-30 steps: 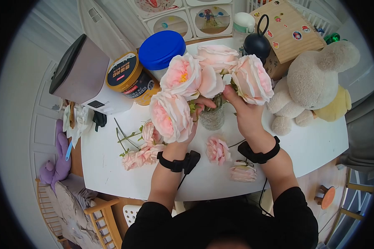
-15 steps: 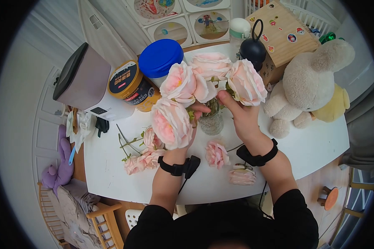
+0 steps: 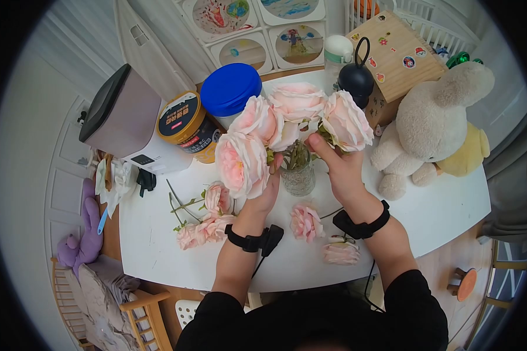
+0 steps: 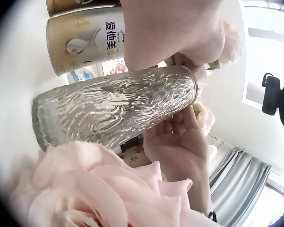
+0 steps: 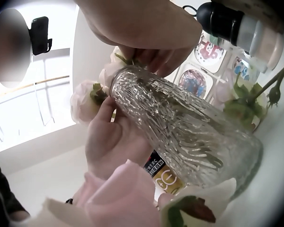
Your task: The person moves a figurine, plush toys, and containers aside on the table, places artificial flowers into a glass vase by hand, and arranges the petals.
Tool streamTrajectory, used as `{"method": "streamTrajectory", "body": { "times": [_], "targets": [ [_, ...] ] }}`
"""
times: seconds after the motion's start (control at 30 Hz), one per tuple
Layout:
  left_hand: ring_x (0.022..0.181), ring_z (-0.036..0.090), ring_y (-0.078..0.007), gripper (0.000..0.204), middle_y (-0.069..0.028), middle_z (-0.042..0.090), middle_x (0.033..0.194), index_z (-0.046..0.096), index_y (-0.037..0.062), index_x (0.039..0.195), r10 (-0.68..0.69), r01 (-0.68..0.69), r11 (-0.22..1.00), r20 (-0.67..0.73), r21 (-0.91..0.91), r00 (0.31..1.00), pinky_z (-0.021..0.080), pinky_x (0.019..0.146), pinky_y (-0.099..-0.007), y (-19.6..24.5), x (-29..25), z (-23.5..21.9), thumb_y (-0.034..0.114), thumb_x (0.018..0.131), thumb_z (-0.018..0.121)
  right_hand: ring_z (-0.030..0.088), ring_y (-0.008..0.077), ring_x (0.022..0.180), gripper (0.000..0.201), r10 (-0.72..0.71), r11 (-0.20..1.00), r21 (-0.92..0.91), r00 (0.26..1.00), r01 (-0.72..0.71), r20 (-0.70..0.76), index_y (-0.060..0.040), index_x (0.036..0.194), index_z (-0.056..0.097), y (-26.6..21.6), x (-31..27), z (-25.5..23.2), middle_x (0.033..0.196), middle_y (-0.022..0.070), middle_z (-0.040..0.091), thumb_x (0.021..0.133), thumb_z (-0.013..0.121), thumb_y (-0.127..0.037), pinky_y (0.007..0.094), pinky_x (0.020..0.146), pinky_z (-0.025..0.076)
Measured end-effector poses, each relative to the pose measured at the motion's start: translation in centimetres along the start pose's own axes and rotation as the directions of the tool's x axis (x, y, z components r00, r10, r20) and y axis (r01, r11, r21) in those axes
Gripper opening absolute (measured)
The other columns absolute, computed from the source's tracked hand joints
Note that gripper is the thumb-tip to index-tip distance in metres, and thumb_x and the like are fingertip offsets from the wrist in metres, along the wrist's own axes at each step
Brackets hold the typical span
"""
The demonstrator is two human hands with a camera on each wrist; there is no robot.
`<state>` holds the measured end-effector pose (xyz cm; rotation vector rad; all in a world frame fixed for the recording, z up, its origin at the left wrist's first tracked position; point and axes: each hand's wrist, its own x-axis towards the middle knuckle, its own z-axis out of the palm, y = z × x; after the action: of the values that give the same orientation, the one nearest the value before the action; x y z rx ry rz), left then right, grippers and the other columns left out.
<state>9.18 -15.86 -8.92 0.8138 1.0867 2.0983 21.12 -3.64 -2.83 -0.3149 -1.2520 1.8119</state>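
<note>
Read the glass vase [image 3: 299,181] as the dial's centre, twelve pointing away from the person. Nearest, at five o'clock, a loose rose [image 3: 341,251] lies on the white table [image 3: 287,272]; a second rose [image 3: 306,221] sits at six, and a small cluster of roses [image 3: 208,221] at eight.

Closer in, the left hand [image 3: 268,192] is just beside the vase at about nine, partly behind a large bloom [image 3: 242,167]. The right hand [image 3: 348,174] is at three, thumb out straight toward the mouth. Both reach the rim, but I cannot tell whether either pinches a stem, since the fingertips are largely hidden.

Green stems [image 3: 297,157] stand in the vase, which is upright (the wrist views only make it look tipped). More blooms [image 3: 298,102] fan from ten to two. To settle them well, I would move each stem low, by the rim, rather than by its petals, and steady the glass against top-heaviness.

Farther off are a blue-lidded tub [image 3: 231,90] at eleven and a black bottle [image 3: 356,79] at one.
</note>
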Motion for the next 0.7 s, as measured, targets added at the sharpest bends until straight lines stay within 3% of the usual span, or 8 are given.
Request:
{"method": "streamTrajectory", "body": {
  "times": [0.17, 0.23, 0.33, 0.43, 0.53, 0.63, 0.7],
  "targets": [
    [0.119, 0.044, -0.0122, 0.04, 0.0005, 0.046, 0.13, 0.043, 0.0098, 0.136, 0.078, -0.078, 0.996, 0.027, 0.03, 0.997, 0.034, 0.107, -0.0317, -4.3, -0.2, -3.0, 0.013, 0.099, 0.058, 0.062, 0.0149, 0.105, 0.052, 0.025, 0.999, 0.038, 0.997, -0.027, 0.07, 0.0, 0.133, 0.048, -0.7, 0.1, 0.1, 0.117, 0.0085, 0.062, 0.086, 0.071, 0.001, 0.0302, 0.091, 0.051],
    [0.122, 0.043, -0.0124, 0.041, 0.0, 0.045, 0.133, 0.041, 0.0088, 0.138, 0.052, -0.052, 0.99, 0.003, 0.133, 0.999, 0.033, 0.108, -0.0324, -4.0, -0.2, -2.8, 0.014, 0.1, 0.056, 0.063, 0.0157, 0.105, 0.051, 0.036, 0.998, 0.045, 0.991, -0.042, 0.13, -0.0002, 0.132, 0.048, -0.8, 0.2, 0.0, 0.118, 0.0093, 0.062, 0.086, 0.07, 0.001, 0.0301, 0.09, 0.052],
    [0.141, 0.029, -0.0192, 0.053, -0.005, 0.035, 0.152, 0.032, 0.0078, 0.148, 0.088, -0.088, 0.995, 0.009, 0.044, 0.996, 0.017, 0.118, -0.0396, 0.3, 0.2, 0.3, 0.027, 0.102, 0.051, 0.063, 0.0153, 0.104, 0.046, 0.039, 0.998, 0.045, 0.98, -0.049, 0.196, -0.0023, 0.13, 0.051, -1.3, 0.3, -0.1, 0.113, 0.0073, 0.065, 0.088, 0.069, -0.003, 0.0306, 0.091, 0.05],
    [0.126, 0.041, -0.0121, 0.039, -0.0039, 0.045, 0.14, 0.043, 0.0035, 0.139, 0.057, -0.054, 0.983, -0.015, 0.175, 0.998, 0.029, 0.11, -0.0289, 2.2, -0.5, 2.4, 0.022, 0.105, 0.048, 0.064, 0.0164, 0.102, 0.044, 0.026, 1.0, -0.001, 0.974, -0.026, 0.224, -0.0007, 0.128, 0.052, -1.5, 0.6, -0.4, 0.109, 0.0083, 0.066, 0.087, 0.069, 0.0, 0.0301, 0.088, 0.051],
    [0.143, 0.027, -0.0202, 0.051, -0.0059, 0.033, 0.154, 0.03, 0.0065, 0.149, 0.101, -0.106, 0.992, 0.065, 0.071, 0.993, 0.015, 0.119, -0.0396, 0.5, 0.2, 0.2, 0.027, 0.105, 0.044, 0.065, 0.0171, 0.1, 0.044, -0.001, 1.0, 0.014, 0.976, -0.002, 0.219, 0.0011, 0.126, 0.053, -1.4, 0.6, -0.3, 0.108, 0.0098, 0.067, 0.086, 0.069, 0.002, 0.0302, 0.086, 0.052],
    [0.126, 0.039, -0.0123, 0.041, -0.0057, 0.046, 0.139, 0.043, 0.0013, 0.138, -0.051, -0.026, 0.806, 0.113, 0.592, 0.992, 0.028, 0.109, -0.028, 0.5, -0.4, -2.4, 0.025, 0.106, 0.045, 0.066, 0.0171, 0.1, 0.043, 0.0, 0.999, 0.047, 0.978, -0.01, 0.208, 0.0014, 0.126, 0.054, -1.4, 0.7, -0.2, 0.109, 0.0104, 0.067, 0.086, 0.069, 0.002, 0.0311, 0.087, 0.052],
    [0.138, 0.031, -0.0184, 0.048, -0.0071, 0.037, 0.149, 0.033, 0.0043, 0.146, 0.087, -0.11, 0.957, 0.096, 0.268, 0.992, 0.02, 0.116, -0.0364, 0.6, -0.1, -0.3, 0.028, 0.106, 0.042, 0.065, 0.0162, 0.1, 0.041, 0.005, 0.998, 0.053, 0.979, -0.016, 0.205, 0.0, 0.125, 0.055, -1.3, 0.8, -0.1, 0.108, 0.0092, 0.067, 0.086, 0.068, 0.0, 0.031, 0.087, 0.051]
  ]
}}
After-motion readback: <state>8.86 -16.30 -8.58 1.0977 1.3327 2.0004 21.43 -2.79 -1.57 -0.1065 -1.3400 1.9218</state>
